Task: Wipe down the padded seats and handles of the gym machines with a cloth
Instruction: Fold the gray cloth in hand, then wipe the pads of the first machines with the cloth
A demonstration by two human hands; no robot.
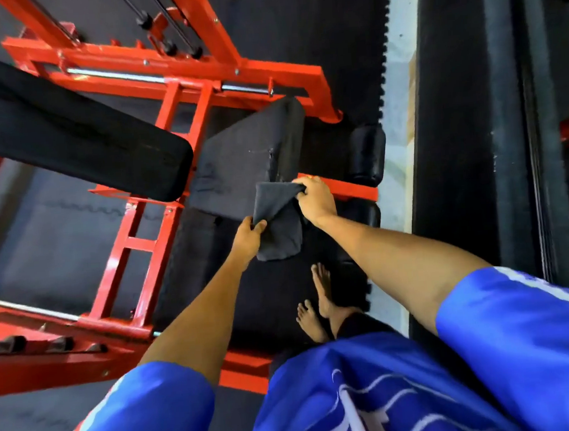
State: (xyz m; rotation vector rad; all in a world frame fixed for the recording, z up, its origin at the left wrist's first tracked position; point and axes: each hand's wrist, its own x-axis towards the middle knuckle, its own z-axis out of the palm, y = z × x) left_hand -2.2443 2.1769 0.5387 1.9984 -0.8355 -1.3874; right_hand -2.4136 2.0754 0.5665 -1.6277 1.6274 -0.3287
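Note:
A dark grey cloth [278,222] hangs stretched between both hands, just in front of the near edge of the black padded seat [245,157] of a red gym machine. My left hand [248,239] pinches the cloth's lower left corner. My right hand [315,199] grips its upper right corner, over the red bar beside the seat. A long black back pad [68,129] slopes away to the left of the seat. Two black roller pads [368,154] sit to the right of the seat.
The red steel frame [166,79] with chrome rods and cables surrounds the pads at left and top. Black rubber floor mats [330,27] lie below, with a pale concrete strip [401,72] at right. My bare feet [316,300] stand on the mat close to the frame.

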